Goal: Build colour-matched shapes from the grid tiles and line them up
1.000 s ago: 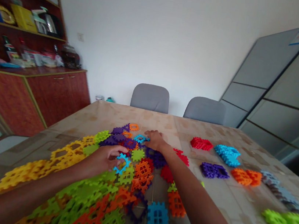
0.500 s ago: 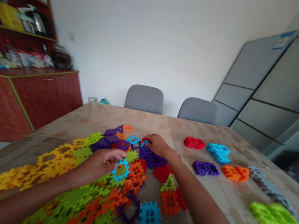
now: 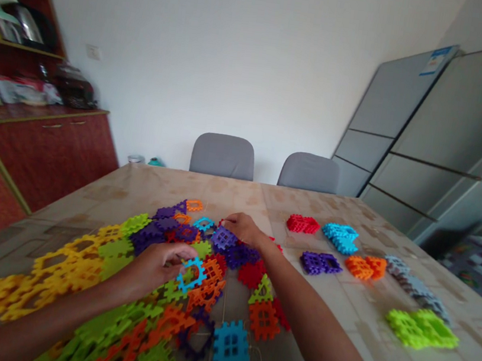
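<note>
- The left hand (image 3: 164, 264) has thumb and fingers drawn together on a light-blue toothed ring-shaped building piece (image 3: 182, 282), held above the mixed pile.
- The right hand (image 3: 243, 229), fingers curled down, pinches a purple windowed building piece (image 3: 223, 237) by its upper edge, near flat purple pieces (image 3: 243, 255).
- Yellow pieces (image 3: 70, 261) spread leftward across the tabletop (image 3: 285, 201).
- Color-sorted stacks, including red (image 3: 303, 224) and lime (image 3: 421, 329), sit apart on the right.
</note>
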The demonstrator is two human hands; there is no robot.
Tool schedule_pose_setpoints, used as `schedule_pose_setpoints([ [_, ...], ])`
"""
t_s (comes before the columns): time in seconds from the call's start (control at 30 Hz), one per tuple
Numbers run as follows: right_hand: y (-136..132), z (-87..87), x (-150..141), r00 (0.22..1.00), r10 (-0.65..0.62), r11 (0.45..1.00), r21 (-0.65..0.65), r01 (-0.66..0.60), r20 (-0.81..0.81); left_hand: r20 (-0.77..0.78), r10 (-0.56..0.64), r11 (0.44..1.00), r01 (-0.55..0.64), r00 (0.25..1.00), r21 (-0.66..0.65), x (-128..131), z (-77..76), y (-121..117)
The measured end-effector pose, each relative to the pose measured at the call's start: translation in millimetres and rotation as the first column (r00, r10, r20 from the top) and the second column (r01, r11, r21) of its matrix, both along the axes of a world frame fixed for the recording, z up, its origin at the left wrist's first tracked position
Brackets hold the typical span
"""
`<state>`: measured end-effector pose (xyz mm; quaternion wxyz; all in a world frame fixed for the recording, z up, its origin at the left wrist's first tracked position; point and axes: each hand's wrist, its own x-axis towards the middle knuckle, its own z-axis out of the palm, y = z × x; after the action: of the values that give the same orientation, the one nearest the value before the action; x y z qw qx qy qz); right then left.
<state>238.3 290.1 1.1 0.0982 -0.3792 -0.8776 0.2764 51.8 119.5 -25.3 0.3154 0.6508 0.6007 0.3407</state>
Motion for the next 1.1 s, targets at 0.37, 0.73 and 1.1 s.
schedule_pose_setpoints([
  [0.37,30,-18.7,12,0.919,-0.096,0.988,-0.150,0.040,-0.383,-0.075,0.010,0.997,-0.004,0.997,0.075,-1,11.5,-4],
  [0.73,16,-13.0,33,0.798,-0.126,0.958,-0.281,-0.057,-0.590,-0.238,0.007,0.989,0.028,0.971,0.142,-35,24.9,35],
  [1.1,-14,-2.1,50,0.793,-0.117,0.939,-0.326,-0.107,-0.598,-0.549,-0.161,0.974,0.221,0.820,0.044,-27,17.1,117],
])
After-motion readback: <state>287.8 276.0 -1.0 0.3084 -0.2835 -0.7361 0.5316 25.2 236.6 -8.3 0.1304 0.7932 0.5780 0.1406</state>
